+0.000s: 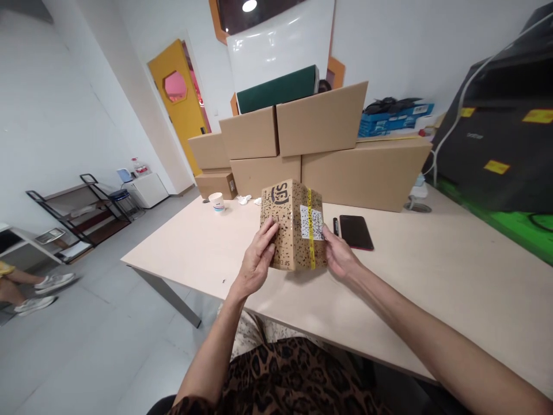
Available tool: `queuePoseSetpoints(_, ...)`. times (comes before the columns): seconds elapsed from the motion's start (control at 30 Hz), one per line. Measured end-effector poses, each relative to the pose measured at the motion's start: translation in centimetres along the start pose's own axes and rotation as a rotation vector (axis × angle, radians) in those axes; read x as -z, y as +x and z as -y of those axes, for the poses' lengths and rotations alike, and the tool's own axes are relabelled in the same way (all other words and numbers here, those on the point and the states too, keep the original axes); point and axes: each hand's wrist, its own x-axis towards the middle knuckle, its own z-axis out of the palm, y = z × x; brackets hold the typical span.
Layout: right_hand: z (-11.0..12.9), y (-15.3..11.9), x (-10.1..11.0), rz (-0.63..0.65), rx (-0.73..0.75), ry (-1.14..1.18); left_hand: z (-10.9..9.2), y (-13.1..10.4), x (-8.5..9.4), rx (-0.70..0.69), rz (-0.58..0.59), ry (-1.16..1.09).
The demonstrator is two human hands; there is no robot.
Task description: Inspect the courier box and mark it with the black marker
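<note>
Between my two hands is a small brown cardboard box (283, 245) with dark speckles, "SF" lettering, a white label and a strip of yellow tape. One of its corner edges faces me, and it is held up over the front part of the table. My left hand (256, 256) presses its fingers flat against the left face. On the right side my right hand (341, 253) grips the edge beside the label, thumb in front; the fingers behind are hidden. A black tablet-like device (356, 231) with a reddish edge lies right of the box, beside a black marker (336, 226).
Large cardboard boxes (354, 181) are stacked along the table's back, a green box (279, 89) on top. A paper cup (216, 202) and crumpled tissues (244, 199) stand at the back left. A big black machine (496, 132) is at right. A person's shoes (54, 282) show at left.
</note>
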Motion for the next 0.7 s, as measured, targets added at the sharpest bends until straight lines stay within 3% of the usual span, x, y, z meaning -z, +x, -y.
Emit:
queuePoseSetpoints(0.1,-0.2,0.1,0.8,0.014,-0.133,-0.056,0.7,0.7,-0.3,0.039,-0.141,0.111)
queuePoseSetpoints(0.2,-0.4,-0.1,1.3,0.015,-0.242,-0.134,1.8,1.0,-0.9,0.252,-0.302,0.089)
queuePoseSetpoints(0.33,-1.1,-0.3,1.4,0.016,-0.126,-0.278,2.2,0.6,-2.0,0.399,-0.191,-0.185)
queuePoseSetpoints(0.43,-1.6,-0.2,1.3,-0.025,-0.082,-0.398,1.9,0.1,-2.4,0.448,-0.142,-0.225)
queuePoseSetpoints(0.57,-1.6,0.1,1.1,-0.078,-0.012,-0.322,2.3,0.1,-2.0,0.502,-0.158,-0.204)
queuePoseSetpoints(0.7,-1.0,-0.6,0.8,0.020,0.003,-0.246,2.8,0.7,-2.1,0.545,-0.134,-0.248)
